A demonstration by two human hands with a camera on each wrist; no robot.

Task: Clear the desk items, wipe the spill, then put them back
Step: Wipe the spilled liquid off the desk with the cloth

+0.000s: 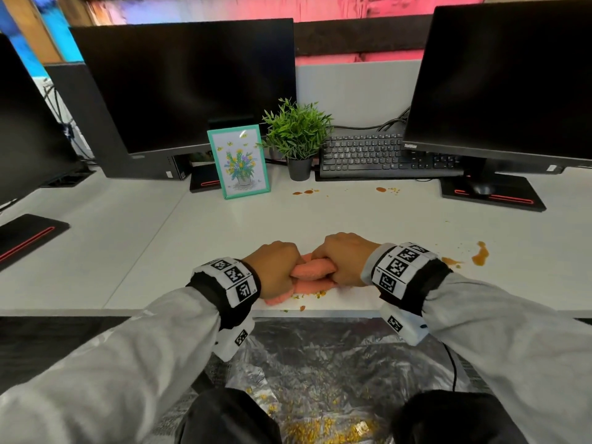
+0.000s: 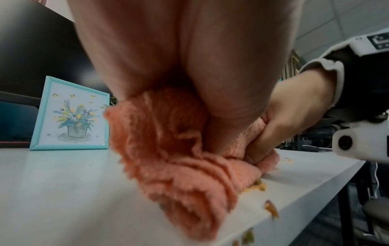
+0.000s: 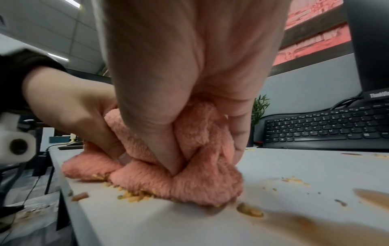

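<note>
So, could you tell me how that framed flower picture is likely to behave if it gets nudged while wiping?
The framed picture stands leaning back on the desk, so a push from the front would probably tip it backward. Its thin teal frame looks light, so it may slide easily on the smooth surface. If the front is glazed, a fall could crack it; I cannot tell.

An office is shown: a white desk [image 1: 160, 238] is flanked by dark monitors [image 1: 189, 88], with a keyboard [image 1: 378, 155] behind it against a grey partition [image 1: 352, 91].
</note>
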